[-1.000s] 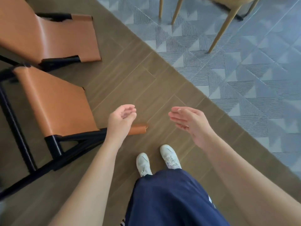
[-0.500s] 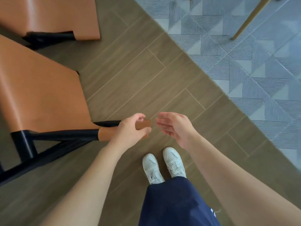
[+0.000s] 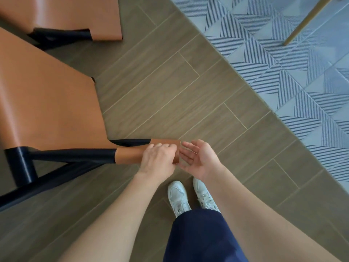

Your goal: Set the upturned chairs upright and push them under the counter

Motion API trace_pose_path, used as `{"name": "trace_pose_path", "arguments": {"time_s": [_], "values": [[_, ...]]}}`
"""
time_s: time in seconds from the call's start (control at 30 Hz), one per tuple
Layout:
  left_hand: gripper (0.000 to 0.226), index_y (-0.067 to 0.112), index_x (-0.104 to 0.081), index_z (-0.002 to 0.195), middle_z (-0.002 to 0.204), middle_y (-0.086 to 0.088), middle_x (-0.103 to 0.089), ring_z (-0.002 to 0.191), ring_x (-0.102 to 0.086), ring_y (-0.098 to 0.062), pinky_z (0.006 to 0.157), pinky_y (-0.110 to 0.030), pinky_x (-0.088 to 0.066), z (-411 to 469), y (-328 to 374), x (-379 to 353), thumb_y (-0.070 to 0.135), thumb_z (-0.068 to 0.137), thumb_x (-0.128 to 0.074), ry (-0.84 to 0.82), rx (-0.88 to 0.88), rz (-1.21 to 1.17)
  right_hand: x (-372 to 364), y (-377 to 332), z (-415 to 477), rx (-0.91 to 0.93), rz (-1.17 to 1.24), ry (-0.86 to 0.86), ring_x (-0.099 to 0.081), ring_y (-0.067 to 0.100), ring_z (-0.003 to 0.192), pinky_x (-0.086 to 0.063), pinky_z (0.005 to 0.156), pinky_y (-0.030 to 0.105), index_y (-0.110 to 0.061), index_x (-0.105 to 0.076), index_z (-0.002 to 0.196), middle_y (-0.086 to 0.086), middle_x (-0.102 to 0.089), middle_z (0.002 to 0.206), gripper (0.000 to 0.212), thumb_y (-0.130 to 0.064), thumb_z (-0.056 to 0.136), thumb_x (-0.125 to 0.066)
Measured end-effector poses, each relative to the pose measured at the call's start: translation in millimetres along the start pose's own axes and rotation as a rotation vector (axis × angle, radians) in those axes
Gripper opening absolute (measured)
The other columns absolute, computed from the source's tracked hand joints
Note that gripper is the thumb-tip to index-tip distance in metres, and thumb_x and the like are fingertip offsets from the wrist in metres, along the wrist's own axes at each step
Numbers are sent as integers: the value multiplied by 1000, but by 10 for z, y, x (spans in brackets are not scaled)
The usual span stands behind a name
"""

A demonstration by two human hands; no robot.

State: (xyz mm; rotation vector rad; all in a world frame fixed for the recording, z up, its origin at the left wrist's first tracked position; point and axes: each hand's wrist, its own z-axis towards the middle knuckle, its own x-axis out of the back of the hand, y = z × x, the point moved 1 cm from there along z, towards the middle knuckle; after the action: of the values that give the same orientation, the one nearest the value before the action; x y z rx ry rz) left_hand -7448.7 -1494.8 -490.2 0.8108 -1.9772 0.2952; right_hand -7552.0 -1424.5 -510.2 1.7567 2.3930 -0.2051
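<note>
We grip tan armrest (image 3: 128, 157) of near chair (image 3: 47, 103), left of frame, with left hand (image 3: 158, 159); right hand (image 3: 200, 159) relaxed open beside armrest end, holding nothing; second chair (image 3: 66, 14) upper left

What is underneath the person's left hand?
The left hand curls over the tan leather-wrapped bar of the nearer chair, near its end. The stretch of bar beneath the palm is covered, so the fingers' hold there cannot be seen.

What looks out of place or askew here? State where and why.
The nearer chair and the farther chair, at left, lie tipped over on the wood floor, not upright. The left hand grips the nearer one's leather-wrapped arm.
</note>
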Motion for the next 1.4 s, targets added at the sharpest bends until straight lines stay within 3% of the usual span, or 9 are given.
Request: {"name": "trace_pose_path", "arguments": {"time_s": [0.13,0.27,0.37,0.47,0.63,0.93,1.03,1.2,1.4], "values": [[19,20,-56,99,103,1,-65,104,-59,-23,84,-31,-35,13,9,33,31,86,-63,-3,14,4,-26,90,1,19,134,33,-57,33,96,-52,74,44,0,-58,105,23,-54,109,20,-14,96,-45],[17,18,-59,100,101,-1,-66,100,-60,-24,80,-30,-35,-51,-30,145,29,86,-61,19,40,-12,-50,182,-31,-8,220,-26,-61,35,80,-53,59,43,1,-51,100,21,-58,89,11,-7,96,-45],[9,21,-59,93,97,-1,-67,96,-61,-24,70,-28,-29,-200,-79,259,27,87,-58,32,42,-18,-98,265,-74,-51,192,-48,-62,36,85,-52,68,42,1,-42,131,26,-57,98,36,-11,97,-47],[8,26,-49,82,90,1,-66,91,-63,-23,65,-27,-28,-385,-117,408,27,87,-55,16,47,-12,-150,356,-154,-86,170,-70,-65,35,86,-54,65,41,4,-35,141,26,-61,102,48,-13,97,-48],[9,25,-60,90,84,3,-66,85,-65,-22,66,-29,-41,-706,-262,803,32,87,-58,21,73,-32,-264,455,-393,-129,156,-75,-69,38,80,-59,53,38,8,-48,127,27,-68,89,32,-11,102,-39],[11,31,-67,91,72,6,-65,68,-58,-21,60,-28,-39,-1303,-432,2038,31,80,-63,135,163,-59,-907,224,-1245,-54,135,-224,-67,39,93,-61,59,47,3,-55,112,28,-62,117,23,-15,102,-47],[13,32,-69,88,72,7,-66,68,-56,-20,56,-27,-36,-1540,-461,2449,29,76,-67,200,206,-116,-1161,154,-1566,-51,76,-267,-66,39,80,-59,55,44,4,-53,107,29,-62,109,19,-13,102,-45],[19,35,-70,83,68,12,-65,68,-59,-15,62,-28,-49,-1932,-608,3067,29,65,-73,301,253,-266,-1488,-94,-2110,-8,-55,-300,-69,49,74,-59,51,47,8,-49,112,35,-67,92,23,-11,100,-47],[18,34,-72,79,67,14,-66,64,-59,-3,59,-26,-52,-2180,-891,3420,24,65,-77,353,307,-453,-2027,-246,-2536,44,-227,-287,-58,60,97,-56,49,56,14,-39,112,42,-50,124,24,-7,103,-32]]}}
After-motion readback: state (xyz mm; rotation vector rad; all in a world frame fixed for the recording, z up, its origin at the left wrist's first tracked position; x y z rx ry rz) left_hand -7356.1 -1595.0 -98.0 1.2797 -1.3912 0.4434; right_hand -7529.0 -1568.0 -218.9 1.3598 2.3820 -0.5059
